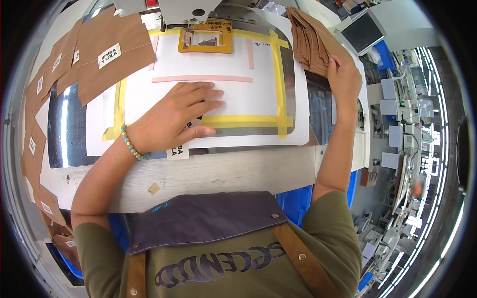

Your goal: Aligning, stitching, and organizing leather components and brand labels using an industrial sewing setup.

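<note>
The left hand point(171, 119) covers most of a small white label point(180, 150) at the white sheet's point(198, 64) near edge. The sewing machine head point(169, 10) is cut off at the top.

Matt brown paper pieces point(312, 42), glossy metal plate point(67, 126), pale grained wooden table edge point(223, 174).

bright, even light from above; glare on the metal plate point(64, 124) at left; edges bend strongly, far right is blurred.

Machine head point(184, 12) blocks behind; white sheet point(238, 64) open
</note>
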Demonstrator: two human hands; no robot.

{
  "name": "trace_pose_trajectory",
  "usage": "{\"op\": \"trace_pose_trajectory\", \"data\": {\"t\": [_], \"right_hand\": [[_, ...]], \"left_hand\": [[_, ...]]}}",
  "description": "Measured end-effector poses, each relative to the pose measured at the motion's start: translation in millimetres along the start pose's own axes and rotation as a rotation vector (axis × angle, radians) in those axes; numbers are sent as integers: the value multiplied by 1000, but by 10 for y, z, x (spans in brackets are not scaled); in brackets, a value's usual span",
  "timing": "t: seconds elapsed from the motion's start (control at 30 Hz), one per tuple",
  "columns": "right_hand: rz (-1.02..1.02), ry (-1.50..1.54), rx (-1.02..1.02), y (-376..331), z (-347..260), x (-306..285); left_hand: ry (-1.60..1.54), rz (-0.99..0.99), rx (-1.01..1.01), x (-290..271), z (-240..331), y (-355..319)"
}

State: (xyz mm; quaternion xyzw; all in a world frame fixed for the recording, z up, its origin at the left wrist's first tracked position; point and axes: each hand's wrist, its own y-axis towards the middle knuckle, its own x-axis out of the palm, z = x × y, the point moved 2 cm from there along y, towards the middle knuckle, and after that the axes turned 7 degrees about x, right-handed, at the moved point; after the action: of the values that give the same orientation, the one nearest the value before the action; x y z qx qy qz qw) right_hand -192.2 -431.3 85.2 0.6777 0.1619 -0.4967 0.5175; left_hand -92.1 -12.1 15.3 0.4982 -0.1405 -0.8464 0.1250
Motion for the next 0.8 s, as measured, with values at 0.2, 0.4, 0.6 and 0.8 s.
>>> {"op": "trace_pose_trajectory", "data": {"t": [0.2, 0.4, 0.6, 0.8], "right_hand": [[8, 155, 113, 65, 70, -42], [167, 219, -386, -16, -422, -79], [-46, 377, -664, -596, -1356, -33], [-239, 672, -621, -899, -1774, -241]], "left_hand": [[-25, -35, 50, 27, 53, 7], [48, 123, 17, -71, 30, 62], [126, 252, -9, -111, 101, 333], [252, 262, 14, 25, -197, 517]]}}
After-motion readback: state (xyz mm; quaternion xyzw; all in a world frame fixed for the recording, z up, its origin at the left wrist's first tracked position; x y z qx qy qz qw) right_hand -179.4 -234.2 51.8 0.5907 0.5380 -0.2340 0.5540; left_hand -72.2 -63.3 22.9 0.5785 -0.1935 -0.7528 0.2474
